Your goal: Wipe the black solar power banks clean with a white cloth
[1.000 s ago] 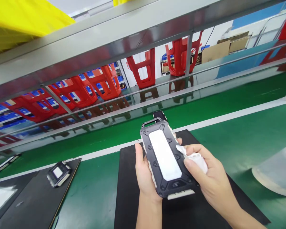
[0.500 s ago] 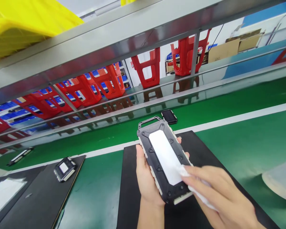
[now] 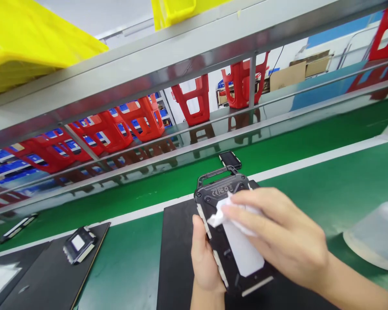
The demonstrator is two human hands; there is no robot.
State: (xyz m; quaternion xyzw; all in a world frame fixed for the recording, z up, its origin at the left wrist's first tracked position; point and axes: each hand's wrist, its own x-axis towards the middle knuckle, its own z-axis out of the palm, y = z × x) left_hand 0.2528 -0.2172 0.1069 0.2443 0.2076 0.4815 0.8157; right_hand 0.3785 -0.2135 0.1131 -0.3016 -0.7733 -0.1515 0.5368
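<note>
My left hand (image 3: 205, 258) is closed around the left side of a rugged black device (image 3: 221, 254) that looks like a power bank, with light side strips, a carry handle at its top and a white panel (image 3: 244, 254) on its face. Small printed marks show near the handle. In my right hand (image 3: 274, 232) a crumpled white cloth or tissue (image 3: 224, 211) is pinched and pressed on the upper part of the white panel. My right hand hides the device's right side.
A black mat (image 3: 177, 254) lies under my hands. Similar devices lie on the green conveyor belt (image 3: 142, 193) and on the left black board (image 3: 51, 275). A translucent white container (image 3: 378, 237) stands at right. A metal shelf beam (image 3: 168, 51) crosses above, with yellow bins (image 3: 35, 34) on it.
My right hand has moved the white cloth from the lower end of the panel up to its top end. The device has shifted slightly right and down in view.
</note>
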